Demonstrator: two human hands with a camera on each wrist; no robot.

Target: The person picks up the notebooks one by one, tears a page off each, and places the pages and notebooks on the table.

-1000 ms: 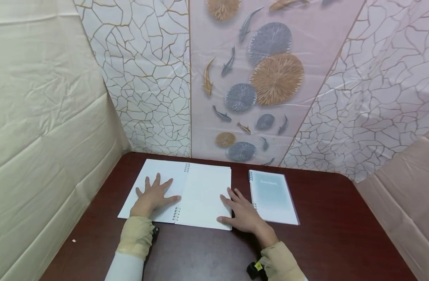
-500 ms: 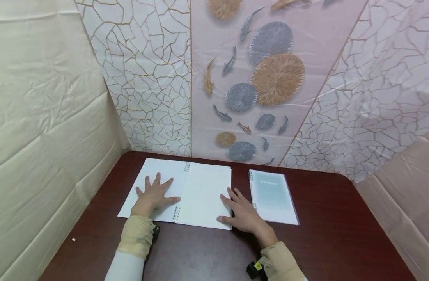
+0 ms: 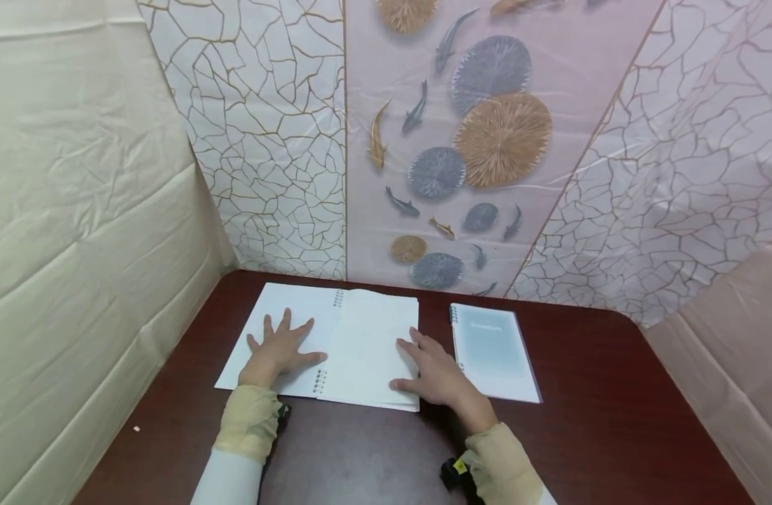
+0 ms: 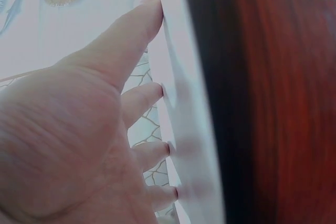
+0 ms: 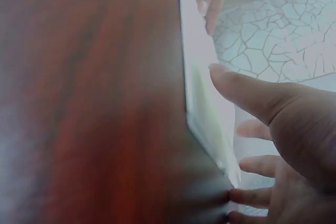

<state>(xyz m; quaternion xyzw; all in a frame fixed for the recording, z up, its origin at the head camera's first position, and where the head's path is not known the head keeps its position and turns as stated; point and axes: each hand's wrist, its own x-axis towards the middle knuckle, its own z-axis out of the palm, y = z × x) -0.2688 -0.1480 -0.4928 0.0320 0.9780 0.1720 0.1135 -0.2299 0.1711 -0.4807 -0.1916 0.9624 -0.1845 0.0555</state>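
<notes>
A spiral-bound notebook (image 3: 367, 351) lies spread wide on the table, both facing pages white. On its left page rests my left hand (image 3: 278, 354), fingers spread; the left wrist view shows the fingertips (image 4: 169, 149) right at the paper. My right hand (image 3: 443, 375) is at the right page's outer edge, thumb and fingers apart and loosely bent. In the right wrist view its thumb (image 5: 236, 85) touches the page while lower fingers sit by the stack's edge. The top sheet of the right page bulges slightly near the rings.
A second, smaller spiral notebook (image 3: 495, 354) with a pale blue cover lies closed to the right, close beside my right hand. The dark reddish table (image 3: 601, 414) meets a patterned cloth backdrop (image 3: 285, 175) behind. A small white scrap (image 3: 136, 428) lies at left.
My right hand has moved slightly up the page edge, and the top sheet of the right page now bulges and shifts. The left hand stays in place.
</notes>
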